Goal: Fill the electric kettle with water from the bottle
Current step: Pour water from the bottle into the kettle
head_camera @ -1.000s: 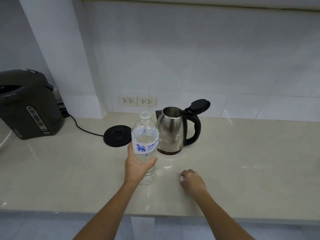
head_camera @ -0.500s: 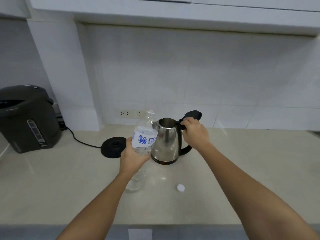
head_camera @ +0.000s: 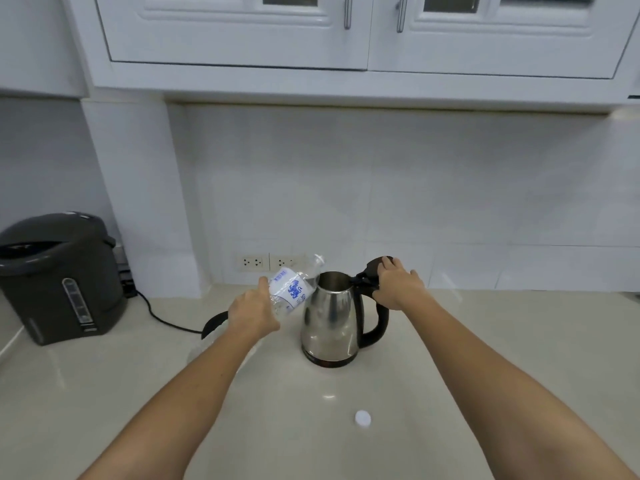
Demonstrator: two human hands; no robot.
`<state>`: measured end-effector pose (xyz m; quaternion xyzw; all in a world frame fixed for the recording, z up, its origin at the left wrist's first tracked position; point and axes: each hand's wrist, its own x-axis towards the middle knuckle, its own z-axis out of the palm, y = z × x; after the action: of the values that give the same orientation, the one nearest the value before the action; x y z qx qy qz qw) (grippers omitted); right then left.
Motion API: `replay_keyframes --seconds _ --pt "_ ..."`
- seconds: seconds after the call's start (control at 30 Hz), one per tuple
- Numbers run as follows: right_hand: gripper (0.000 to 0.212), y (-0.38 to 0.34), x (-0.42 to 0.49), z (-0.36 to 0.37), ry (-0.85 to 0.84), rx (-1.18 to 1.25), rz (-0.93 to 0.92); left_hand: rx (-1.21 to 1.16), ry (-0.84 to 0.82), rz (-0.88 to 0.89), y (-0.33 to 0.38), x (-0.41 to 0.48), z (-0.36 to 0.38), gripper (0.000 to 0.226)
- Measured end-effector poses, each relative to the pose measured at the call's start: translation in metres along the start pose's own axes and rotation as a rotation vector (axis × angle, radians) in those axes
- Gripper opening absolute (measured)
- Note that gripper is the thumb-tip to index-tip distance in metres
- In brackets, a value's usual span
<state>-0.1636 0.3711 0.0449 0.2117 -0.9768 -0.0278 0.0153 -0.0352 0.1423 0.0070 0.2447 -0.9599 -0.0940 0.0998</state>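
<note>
The tabletop (head_camera: 502,358) carries everything, and I stand at its 6 o'clock edge with both arms reaching in. At 9 o'clock sits a dark hot-water dispenser (head_camera: 59,275), which has no part in this job. The electric kettle (head_camera: 329,320) stands upright off its round black base (head_camera: 213,323), which lies just beside it at 9 o'clock, half hidden by my left wrist. My right hand (head_camera: 398,285) rests closed over the top of the kettle's handle at the hinge, its grip steadying the kettle with the lid (head_camera: 379,265) up and the mouth open. My left hand (head_camera: 254,311) has its grip wrapped fully round the bottle (head_camera: 291,292), which is tilted with its neck toward the kettle's rim at 1 o'clock from my hand. I judge this the start of the pour: the neck looks close to the opening, but I cannot tell whether water runs yet. Next I need more tilt, with the neck over the mouth. The small white cap (head_camera: 362,418) lies alone at 6 o'clock of the kettle.
</note>
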Motion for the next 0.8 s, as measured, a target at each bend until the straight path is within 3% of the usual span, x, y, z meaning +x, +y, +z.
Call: replay_keyframes --seconds 0.43,0.8 --pt "0.060 0.011 0.014 -0.001 -0.087 0.004 -0.036 0.245 -0.010 0.025 0.009 0.018 -0.004 0.062" --pt "0.065 0.011 0.013 0.011 -0.023 -0.055 -0.064 0.333 -0.047 0.051 0.013 0.022 -0.006 0.065"
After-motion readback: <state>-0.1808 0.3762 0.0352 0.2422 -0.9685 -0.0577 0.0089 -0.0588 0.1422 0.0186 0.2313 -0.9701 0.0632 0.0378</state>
